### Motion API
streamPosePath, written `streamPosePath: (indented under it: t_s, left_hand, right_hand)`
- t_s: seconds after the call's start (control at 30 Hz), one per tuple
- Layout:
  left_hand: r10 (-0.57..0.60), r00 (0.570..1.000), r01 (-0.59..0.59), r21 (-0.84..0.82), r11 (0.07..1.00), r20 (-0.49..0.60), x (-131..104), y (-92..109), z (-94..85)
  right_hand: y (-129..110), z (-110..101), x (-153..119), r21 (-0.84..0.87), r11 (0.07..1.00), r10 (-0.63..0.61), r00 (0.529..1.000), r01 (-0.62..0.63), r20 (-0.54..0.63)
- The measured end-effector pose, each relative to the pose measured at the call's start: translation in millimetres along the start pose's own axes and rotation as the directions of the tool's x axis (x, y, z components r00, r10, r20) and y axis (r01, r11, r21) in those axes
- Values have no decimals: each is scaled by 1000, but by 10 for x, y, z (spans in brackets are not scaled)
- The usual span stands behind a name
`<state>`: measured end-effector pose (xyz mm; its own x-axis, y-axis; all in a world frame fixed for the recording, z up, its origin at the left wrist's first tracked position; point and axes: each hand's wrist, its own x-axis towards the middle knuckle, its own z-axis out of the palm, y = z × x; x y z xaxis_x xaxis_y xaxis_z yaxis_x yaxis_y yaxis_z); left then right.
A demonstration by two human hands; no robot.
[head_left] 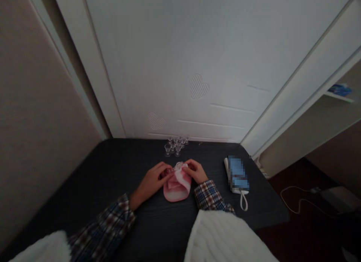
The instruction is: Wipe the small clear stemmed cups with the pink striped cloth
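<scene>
A small pink-and-white cloth with a pink border lies bunched on the dark table, its near edge spread out in a rounded flap. My left hand grips its left side, fingers curled into the folds. At the upper right, my right hand pinches the cloth between thumb and fingers. Something pale and shiny shows at the top between my fingertips, too small to make out. Just beyond my hands stand several tiny clear stemmed glasses, grouped close together near the white panel.
On the right side of the dark table rests a phone-like device with a blurred blue screen, beside a white object with a wrist strap. A white panel with heart patterns rises behind. A white cable hangs lower right.
</scene>
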<state>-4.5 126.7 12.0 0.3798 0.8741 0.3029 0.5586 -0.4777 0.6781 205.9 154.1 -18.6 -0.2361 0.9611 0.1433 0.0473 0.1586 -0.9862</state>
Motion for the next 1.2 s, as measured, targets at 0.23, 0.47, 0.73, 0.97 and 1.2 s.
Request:
streamPosePath:
  t_s: [0.23, 0.47, 0.73, 0.97, 1.2]
  left_hand:
    - [74, 997, -74, 26, 997, -21, 12, -2, 12]
    - [80, 996, -80, 7, 997, -50, 42, -46, 42]
    - [65, 991, -63, 20, 998, -115, 52, -57, 61]
    - [75, 981, -77, -4, 997, -181, 54, -69, 69]
    - [81, 980, -83, -6, 997, -184, 61, -38, 58]
  right_hand:
    - [25, 26, 43, 41, 999, 13, 998, -11, -59]
    - [21, 31, 60, 17, 1000, -11, 994, 13, -107]
    - [86, -17, 74, 3, 1000, -3, 994, 3, -111]
    - [103, -29, 70, -14, 1000, -10, 996, 9, -92]
    - [95, -35, 63, -44, 999, -23, 996, 19, -88]
